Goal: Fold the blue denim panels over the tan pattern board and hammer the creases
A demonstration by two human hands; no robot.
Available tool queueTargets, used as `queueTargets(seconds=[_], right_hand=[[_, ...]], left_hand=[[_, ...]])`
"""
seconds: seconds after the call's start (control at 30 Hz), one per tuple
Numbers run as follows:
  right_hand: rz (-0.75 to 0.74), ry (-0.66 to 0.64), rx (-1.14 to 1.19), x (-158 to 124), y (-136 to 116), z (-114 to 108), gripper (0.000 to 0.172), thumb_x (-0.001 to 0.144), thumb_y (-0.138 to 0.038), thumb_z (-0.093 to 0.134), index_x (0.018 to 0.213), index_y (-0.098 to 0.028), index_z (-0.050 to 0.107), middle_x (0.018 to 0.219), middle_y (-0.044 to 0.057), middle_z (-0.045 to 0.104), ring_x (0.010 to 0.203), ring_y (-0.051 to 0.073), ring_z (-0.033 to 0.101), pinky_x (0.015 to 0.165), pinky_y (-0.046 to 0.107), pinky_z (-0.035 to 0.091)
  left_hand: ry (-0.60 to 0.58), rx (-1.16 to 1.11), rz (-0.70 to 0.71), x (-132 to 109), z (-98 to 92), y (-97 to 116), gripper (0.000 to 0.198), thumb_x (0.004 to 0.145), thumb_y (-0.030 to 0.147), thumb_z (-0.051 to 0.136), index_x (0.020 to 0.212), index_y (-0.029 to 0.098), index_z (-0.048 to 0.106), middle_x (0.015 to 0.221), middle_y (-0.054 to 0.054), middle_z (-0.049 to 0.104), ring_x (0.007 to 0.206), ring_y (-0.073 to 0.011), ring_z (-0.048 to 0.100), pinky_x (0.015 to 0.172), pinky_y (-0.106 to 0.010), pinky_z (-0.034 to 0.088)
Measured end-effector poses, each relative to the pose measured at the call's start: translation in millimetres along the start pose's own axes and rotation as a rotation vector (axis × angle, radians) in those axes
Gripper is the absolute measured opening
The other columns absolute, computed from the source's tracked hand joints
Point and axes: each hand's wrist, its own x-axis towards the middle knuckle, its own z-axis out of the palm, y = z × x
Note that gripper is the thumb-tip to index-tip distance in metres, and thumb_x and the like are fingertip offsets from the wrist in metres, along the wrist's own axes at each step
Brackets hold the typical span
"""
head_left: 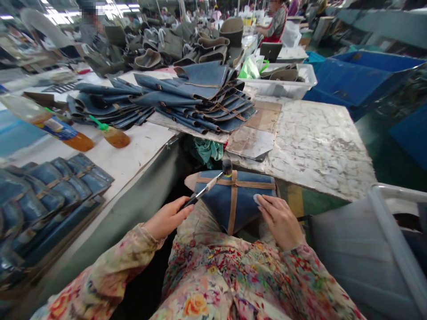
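A blue, leather-like panel [220,198] with crossed tan straps [232,206] lies across the lap [191,222]. At its eight o'clock, the left hand [171,217] wraps its grip round a black-handled, metal-shafted tool [211,183]; at four, the right hand's [280,218] grip pinches a small white pad [256,199]. Stacked blue panels [200,100] occupy the worn white desk [316,133] at eleven.

No readable text; label [60,129] on large bottle [49,122] too blurred to read.
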Motion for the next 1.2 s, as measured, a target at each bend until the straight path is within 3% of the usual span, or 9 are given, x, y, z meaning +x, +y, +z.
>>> queueTargets(seconds=[0.1,0.17,0.33,0.53,0.73,0.9,1.07,1.2], right_hand=[[-0.005,0.002,0.005,-0.4,-0.8,-0.5,0.033,0.090,-0.028,0.041,0.115,-0.018,0.059,0.109,0.008,0.059,0.104,0.020,0.050,0.094,0.035,0.043],[0.003,0.014,0.008,-0.7,-0.7,-0.2,0.032,0.090,-0.027,0.041,0.115,-0.019,0.059,0.108,0.008,0.059,0.104,0.020,0.050,0.093,0.036,0.043],[-0.007,0.025,0.013,-1.5,2.1,1.9,0.032,0.090,-0.028,0.041,0.116,-0.020,0.058,0.108,0.007,0.059,0.102,0.020,0.051,0.092,0.036,0.044],[-0.023,0.035,0.017,-1.1,3.8,2.3,0.033,0.090,-0.028,0.041,0.117,-0.020,0.058,0.108,0.007,0.059,0.101,0.020,0.051,0.091,0.036,0.045],[-0.028,0.045,0.023,-1.5,3.7,2.2,0.032,0.089,-0.027,0.042,0.116,-0.021,0.058,0.107,0.007,0.060,0.102,0.020,0.052,0.091,0.036,0.045],[-0.031,0.048,0.025,-1.9,5.1,2.0,0.032,0.089,-0.029,0.042,0.116,-0.020,0.058,0.108,0.007,0.060,0.101,0.020,0.052,0.091,0.037,0.045],[-0.035,0.046,0.021,-0.6,5.6,2.4,0.033,0.089,-0.029,0.042,0.117,-0.020,0.058,0.107,0.008,0.060,0.101,0.020,0.052,0.090,0.037,0.045],[-0.029,0.042,0.019,-1.4,5.7,2.0,0.033,0.089,-0.029,0.042,0.117,-0.021,0.057,0.107,0.007,0.060,0.102,0.020,0.052,0.090,0.037,0.045]], left_hand=[[0.091,-0.082,0.070,-6.4,1.9,13.0,0.037,0.084,0.050,0.037,0.098,0.019,0.052,0.060,0.005,0.040,0.045,-0.0073,0.035,0.042,-0.019,0.032],[0.147,-0.046,0.126,-6.8,2.9,10.7,0.037,0.086,0.048,0.033,0.104,0.020,0.049,0.063,0.004,0.044,0.049,-0.0090,0.041,0.047,-0.020,0.036],[0.002,0.308,0.061,8.2,16.6,-19.0,0.031,0.086,0.044,0.034,0.089,0.019,0.053,0.071,-0.001,0.055,0.066,-0.0161,0.054,0.063,-0.025,0.041],[0.022,0.224,0.159,4.3,15.9,-9.7,0.039,0.089,0.045,0.028,0.111,0.019,0.048,0.087,-0.003,0.061,0.076,-0.0154,0.057,0.071,-0.023,0.042],[-0.097,0.406,0.059,6.8,22.8,-17.9,0.035,0.088,0.045,0.031,0.099,0.021,0.053,0.079,-0.003,0.062,0.074,-0.0182,0.060,0.068,-0.025,0.042],[0.047,0.302,0.148,0.1,20.6,-19.7,0.038,0.089,0.043,0.027,0.111,0.020,0.048,0.092,-0.002,0.063,0.081,-0.0162,0.059,0.073,-0.023,0.043],[-0.086,0.441,0.042,-1.8,21.4,-26.6,0.033,0.088,0.044,0.031,0.097,0.022,0.053,0.077,-0.001,0.061,0.071,-0.0170,0.060,0.067,-0.024,0.042],[0.070,0.328,0.145,-3.1,18.3,-18.6,0.036,0.089,0.044,0.027,0.109,0.022,0.048,0.094,-0.003,0.062,0.084,-0.0168,0.059,0.075,-0.024,0.042]])
